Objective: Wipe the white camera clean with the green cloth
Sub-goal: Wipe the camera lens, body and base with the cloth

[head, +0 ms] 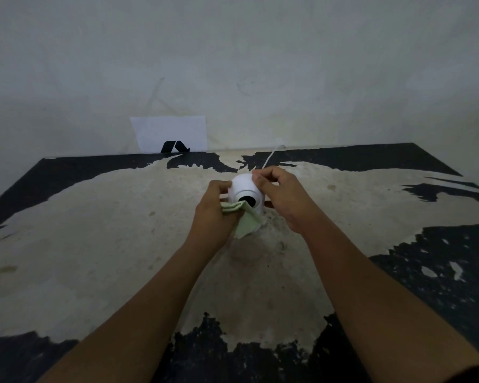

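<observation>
While a pale, scuffed wall (260, 64) fills the upper half of the view, the worn tabletop (94, 244) spreads below it, its black coating flaked away across the middle to leave a broad cream patch with dark remnants along the edges and corners. Two bare forearms reach in from the bottom of the frame and meet near the middle of the far part of that tabletop. Against the wall behind the far edge stands a white sheet of paper (169, 131) with a black angular mark (174, 147) at its lower edge.

The right hand (282, 200) is curled round the right side and top of the white camera (245, 189), fingers bent closed against its shell, thumb and forefinger pinched together near the top where a thin white cable (271, 154) runs off toward the wall. The left hand (213, 211) is closed on the green cloth (244, 221), its fingers pressed to the left side of the camera. The camera is a small rounded dome held between both hands just above the cream patch, its dark round lens (248, 200) facing the viewer. The cloth is bunched under the left fingers, touches the lower left of the lens, and hangs down in a loose pale-green flap below the camera.
</observation>
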Demonstrator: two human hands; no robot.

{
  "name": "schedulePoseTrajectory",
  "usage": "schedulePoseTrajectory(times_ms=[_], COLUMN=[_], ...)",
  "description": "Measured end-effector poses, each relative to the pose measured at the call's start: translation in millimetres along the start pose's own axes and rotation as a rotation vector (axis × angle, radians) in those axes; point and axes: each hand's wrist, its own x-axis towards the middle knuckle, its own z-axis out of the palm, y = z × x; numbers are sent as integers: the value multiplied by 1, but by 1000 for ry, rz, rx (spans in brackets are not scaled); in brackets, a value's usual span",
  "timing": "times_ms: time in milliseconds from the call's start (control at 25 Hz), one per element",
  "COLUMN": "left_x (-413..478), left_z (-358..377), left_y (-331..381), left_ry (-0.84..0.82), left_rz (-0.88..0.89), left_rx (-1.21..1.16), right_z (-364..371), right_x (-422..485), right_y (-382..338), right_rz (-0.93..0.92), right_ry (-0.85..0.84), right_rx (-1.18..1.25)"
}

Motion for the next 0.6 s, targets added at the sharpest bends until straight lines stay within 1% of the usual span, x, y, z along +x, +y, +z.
schedulePoseTrajectory(times_ms=[80, 280, 440, 520, 600], left_x=[0, 5, 3, 4, 6], left_z=[6, 14, 14, 10, 3], left_y=[3, 7, 11, 10, 10], left_ry=[15, 80, 109, 126, 156], left_rz=[-23, -10, 11, 48, 109], left_rx=[-22, 73, 79, 111, 192], right_z=[0, 1, 1, -1, -7], right_x=[-1, -2, -4, -5, -9], right_y=[0, 0, 2, 1, -2], right_rz=[-4, -34, -70, -55, -42], right_ry=[7, 24, 26, -10, -76], right_rx=[-5, -48, -101, -71, -39])
